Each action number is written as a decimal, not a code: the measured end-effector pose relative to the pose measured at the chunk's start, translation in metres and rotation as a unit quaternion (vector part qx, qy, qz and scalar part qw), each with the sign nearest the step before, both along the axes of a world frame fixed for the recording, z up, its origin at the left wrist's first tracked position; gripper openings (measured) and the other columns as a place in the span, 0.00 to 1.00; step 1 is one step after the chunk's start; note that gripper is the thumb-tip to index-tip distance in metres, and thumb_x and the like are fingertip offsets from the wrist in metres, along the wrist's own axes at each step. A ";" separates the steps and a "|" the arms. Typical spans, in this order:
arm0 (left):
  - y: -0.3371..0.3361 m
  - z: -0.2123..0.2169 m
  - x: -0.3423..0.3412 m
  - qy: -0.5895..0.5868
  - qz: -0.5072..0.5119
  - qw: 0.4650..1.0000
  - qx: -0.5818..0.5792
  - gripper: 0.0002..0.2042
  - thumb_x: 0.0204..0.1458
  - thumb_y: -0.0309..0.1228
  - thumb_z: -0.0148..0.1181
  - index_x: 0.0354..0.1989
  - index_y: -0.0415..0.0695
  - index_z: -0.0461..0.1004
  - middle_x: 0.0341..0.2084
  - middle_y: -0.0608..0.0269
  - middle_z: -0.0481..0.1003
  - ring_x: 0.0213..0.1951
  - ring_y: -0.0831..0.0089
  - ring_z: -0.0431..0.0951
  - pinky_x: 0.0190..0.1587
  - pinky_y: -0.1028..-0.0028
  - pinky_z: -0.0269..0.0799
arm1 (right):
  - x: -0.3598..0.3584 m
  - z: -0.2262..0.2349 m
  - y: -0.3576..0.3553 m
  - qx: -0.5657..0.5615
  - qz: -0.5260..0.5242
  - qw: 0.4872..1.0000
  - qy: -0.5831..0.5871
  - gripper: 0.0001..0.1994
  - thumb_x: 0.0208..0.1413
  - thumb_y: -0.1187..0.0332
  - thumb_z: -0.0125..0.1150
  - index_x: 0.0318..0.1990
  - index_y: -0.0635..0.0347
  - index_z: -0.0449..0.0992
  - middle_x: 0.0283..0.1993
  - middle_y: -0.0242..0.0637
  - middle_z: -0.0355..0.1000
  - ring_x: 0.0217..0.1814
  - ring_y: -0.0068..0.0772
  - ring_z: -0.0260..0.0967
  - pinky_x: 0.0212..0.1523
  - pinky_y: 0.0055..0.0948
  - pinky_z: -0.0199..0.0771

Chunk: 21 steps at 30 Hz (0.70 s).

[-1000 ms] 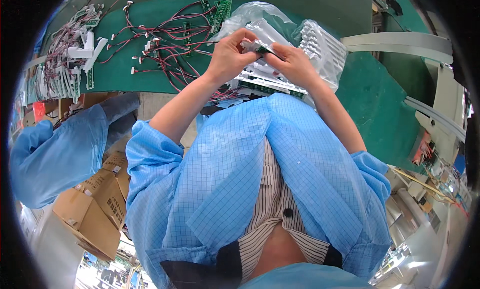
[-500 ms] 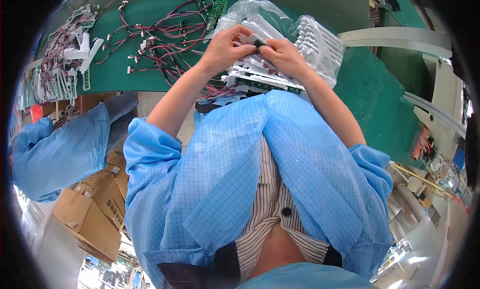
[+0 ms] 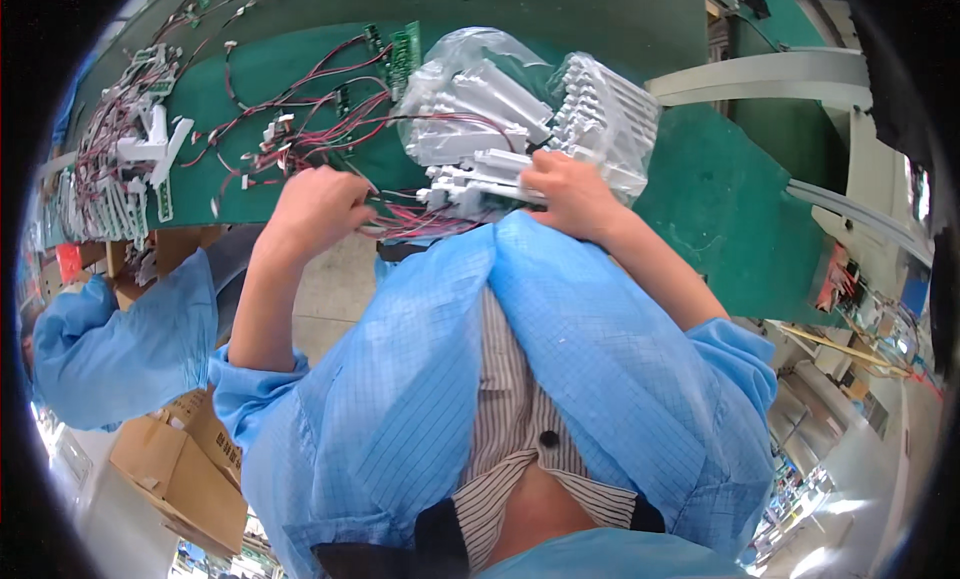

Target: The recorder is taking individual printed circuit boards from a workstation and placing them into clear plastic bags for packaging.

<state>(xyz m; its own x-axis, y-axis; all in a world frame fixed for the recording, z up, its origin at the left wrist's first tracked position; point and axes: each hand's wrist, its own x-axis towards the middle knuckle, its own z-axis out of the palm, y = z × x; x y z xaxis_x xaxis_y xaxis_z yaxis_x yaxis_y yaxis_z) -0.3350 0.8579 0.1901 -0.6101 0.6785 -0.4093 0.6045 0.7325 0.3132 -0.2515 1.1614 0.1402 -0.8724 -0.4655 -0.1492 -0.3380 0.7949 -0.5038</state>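
Note:
My left hand is closed with curled fingers at the near edge of the bench, beside red-and-black wires. What its fingertips hold, if anything, is hidden. To the right, my right hand has its thumb and fingers closed on the end of a white plastic strip, lying in a small stack of similar parts. Just beyond the stack is a clear plastic bag with more white plastic parts in it. Green circuit boards with wires attached lie farther back.
A second bagged row of white parts stands right of the first bag. Wired white pieces are heaped at the left of the green bench mat. A person's blue sleeve and a cardboard box are at lower left.
My hands were together over the stack, holding a small white piece with a dark part. They have since come apart, the left moving left to the wires and the right lowering onto the stack.

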 end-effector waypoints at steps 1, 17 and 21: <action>-0.006 -0.018 -0.001 0.001 -0.004 1.000 0.005 0.08 0.40 0.33 0.59 0.24 0.43 0.69 0.16 0.56 0.69 0.22 0.64 0.71 0.23 0.68 0.64 | -0.001 -0.008 0.000 0.020 0.003 1.000 -0.001 0.17 0.37 0.58 0.64 0.31 0.59 0.70 0.35 0.39 0.65 0.39 0.41 0.65 0.35 0.35 0.68; 0.073 -0.134 -0.110 0.128 0.336 0.932 -0.049 0.24 0.42 0.52 0.56 0.39 0.45 0.73 0.40 0.55 0.70 0.46 0.59 0.69 0.45 0.63 0.67 | -0.112 -0.082 0.017 0.094 -0.232 0.966 -0.072 0.15 0.41 0.59 0.59 0.34 0.59 0.72 0.42 0.46 0.68 0.46 0.45 0.66 0.43 0.38 0.68; 0.073 -0.141 -0.107 0.163 0.299 0.939 -0.048 0.22 0.41 0.51 0.56 0.36 0.45 0.75 0.39 0.55 0.71 0.45 0.60 0.69 0.45 0.63 0.66 | -0.107 -0.084 0.018 0.042 -0.210 0.977 0.007 0.14 0.37 0.61 0.59 0.29 0.60 0.70 0.34 0.47 0.70 0.40 0.46 0.68 0.39 0.40 0.68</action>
<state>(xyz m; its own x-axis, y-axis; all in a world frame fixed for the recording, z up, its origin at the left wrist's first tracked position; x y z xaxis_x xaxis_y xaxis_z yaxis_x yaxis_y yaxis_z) -0.4421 0.9312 0.0495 -0.9738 0.1440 -0.1758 0.1281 0.9869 0.0984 -0.3581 1.1791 0.0565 -0.9860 -0.0531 -0.1583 0.0201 0.9035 -0.4282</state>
